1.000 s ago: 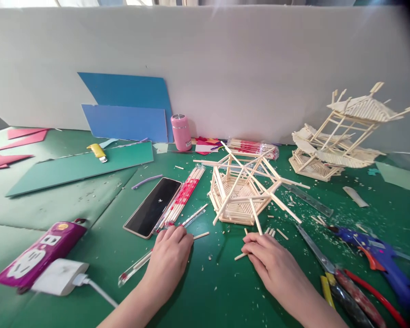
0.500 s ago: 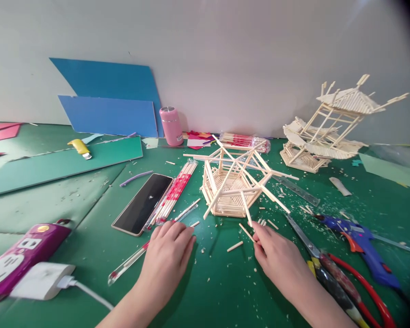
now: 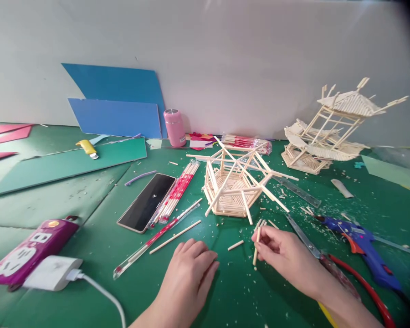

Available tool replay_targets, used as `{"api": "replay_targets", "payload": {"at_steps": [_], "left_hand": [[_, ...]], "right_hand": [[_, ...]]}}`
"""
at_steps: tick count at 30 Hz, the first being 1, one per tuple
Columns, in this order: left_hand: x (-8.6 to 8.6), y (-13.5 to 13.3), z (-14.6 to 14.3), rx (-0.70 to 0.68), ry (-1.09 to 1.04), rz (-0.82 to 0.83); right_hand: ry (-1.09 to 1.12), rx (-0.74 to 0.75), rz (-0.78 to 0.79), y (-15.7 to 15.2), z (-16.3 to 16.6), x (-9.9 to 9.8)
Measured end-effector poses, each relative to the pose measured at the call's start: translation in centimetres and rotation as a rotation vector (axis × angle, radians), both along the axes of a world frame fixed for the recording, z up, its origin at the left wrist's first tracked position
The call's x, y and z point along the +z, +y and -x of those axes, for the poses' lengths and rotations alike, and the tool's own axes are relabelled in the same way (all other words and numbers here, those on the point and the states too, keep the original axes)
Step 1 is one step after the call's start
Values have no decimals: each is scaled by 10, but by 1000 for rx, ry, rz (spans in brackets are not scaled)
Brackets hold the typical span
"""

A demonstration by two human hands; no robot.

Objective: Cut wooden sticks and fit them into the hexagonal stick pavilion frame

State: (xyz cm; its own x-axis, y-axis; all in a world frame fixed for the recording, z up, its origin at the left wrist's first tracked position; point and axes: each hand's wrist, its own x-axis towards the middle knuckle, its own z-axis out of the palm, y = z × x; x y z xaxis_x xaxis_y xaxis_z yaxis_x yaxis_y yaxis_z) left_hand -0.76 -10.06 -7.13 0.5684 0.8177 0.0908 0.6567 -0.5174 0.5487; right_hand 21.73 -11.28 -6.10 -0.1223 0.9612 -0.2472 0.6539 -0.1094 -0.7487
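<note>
My right hand (image 3: 287, 257) pinches a short wooden stick (image 3: 257, 243) between thumb and fingers, held nearly upright just above the green mat. My left hand (image 3: 191, 273) rests flat on the mat, fingers stretched out, holding nothing. A hexagonal stick frame (image 3: 234, 187) stands just beyond both hands. A long loose stick (image 3: 175, 237) and a clear sleeve with sticks (image 3: 150, 246) lie left of my left hand. A short stick piece (image 3: 235, 245) lies between the hands.
A phone (image 3: 146, 208), a stick pack (image 3: 177, 191), a purple power strip (image 3: 30, 250) with a white charger (image 3: 53, 272) lie left. Blue glue gun (image 3: 360, 246), scissors (image 3: 307, 241), ruler (image 3: 299, 191) and a finished stick pavilion (image 3: 328, 132) are right. Pink bottle (image 3: 174, 127) at the back.
My right hand picked a short stick off the mat and raised it. My left hand slid right and nearer, away from the stick sleeve, leaving a long stick lying there.
</note>
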Motion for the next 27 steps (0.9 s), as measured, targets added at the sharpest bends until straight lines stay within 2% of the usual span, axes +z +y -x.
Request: {"api": "replay_targets", "payload": {"at_steps": [2, 5, 9, 13, 17, 20, 23, 27], "left_hand": [[5, 0, -4, -20, -62, 120], [16, 1, -13, -52, -170, 318], [25, -2, -25, -42, -308, 607], [21, -8, -31, -29, -511, 914], [16, -10, -34, 65, -697, 1115], [14, -12, -36, 87, -781, 1188], [15, -16, -36, 163, -837, 1152], [23, -16, -35, 304, -847, 1056]], "right_hand": [[326, -51, 110, -6, 0, 3], [555, -87, 142, -12, 7, 8], [667, -109, 70, -14, 21, 13], [745, -98, 91, -12, 29, 14], [788, -94, 113, -11, 34, 17], [794, -85, 125, -10, 37, 19], [723, -100, 90, -9, 37, 15], [582, -292, 6, -10, 28, 3]]}}
